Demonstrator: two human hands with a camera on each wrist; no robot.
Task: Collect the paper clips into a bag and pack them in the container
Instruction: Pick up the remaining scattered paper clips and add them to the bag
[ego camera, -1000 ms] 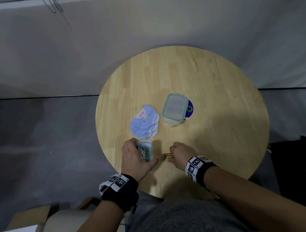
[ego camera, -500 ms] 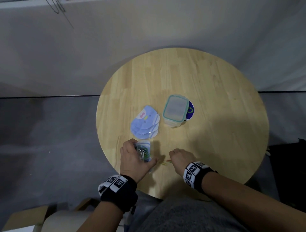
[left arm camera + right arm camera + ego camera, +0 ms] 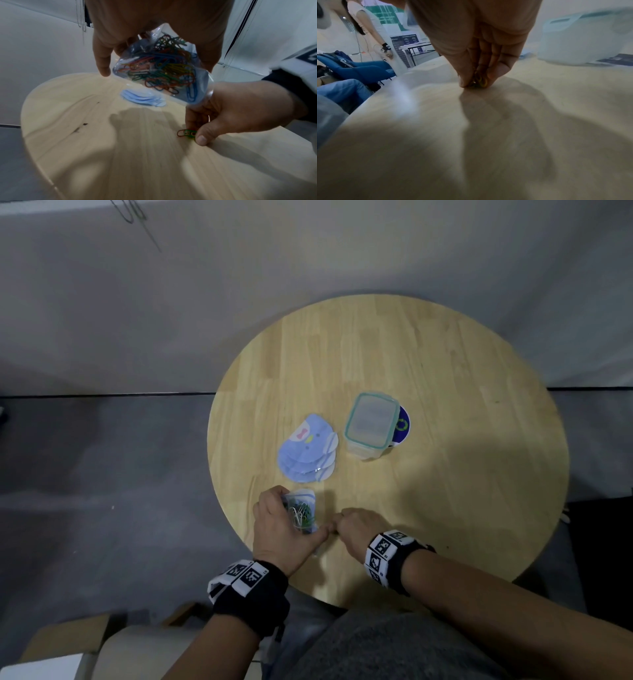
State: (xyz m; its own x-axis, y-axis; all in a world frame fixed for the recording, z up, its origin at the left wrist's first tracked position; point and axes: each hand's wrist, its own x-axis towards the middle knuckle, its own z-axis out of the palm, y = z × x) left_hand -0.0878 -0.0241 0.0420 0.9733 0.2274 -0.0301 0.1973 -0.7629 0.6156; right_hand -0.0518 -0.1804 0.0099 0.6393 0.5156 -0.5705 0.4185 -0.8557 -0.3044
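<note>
Last clips at the desk's near edge, just right of the bag

The left hand (image 3: 284, 529) grips the bag (image 3: 161, 71) of clips, mouth toward the right hand (image 3: 352, 527), whose fingers (image 3: 202, 139) pinch two loose clips (image 3: 186, 133) flat on the desk (image 3: 445, 371); the container (image 3: 371, 422) sits farther in, lid on.

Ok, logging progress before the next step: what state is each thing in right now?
bag: held by left hand, part-filled with clips
loose clips: on table, pinched by right hand
container: lid on
spare bags: stacked flat
</note>
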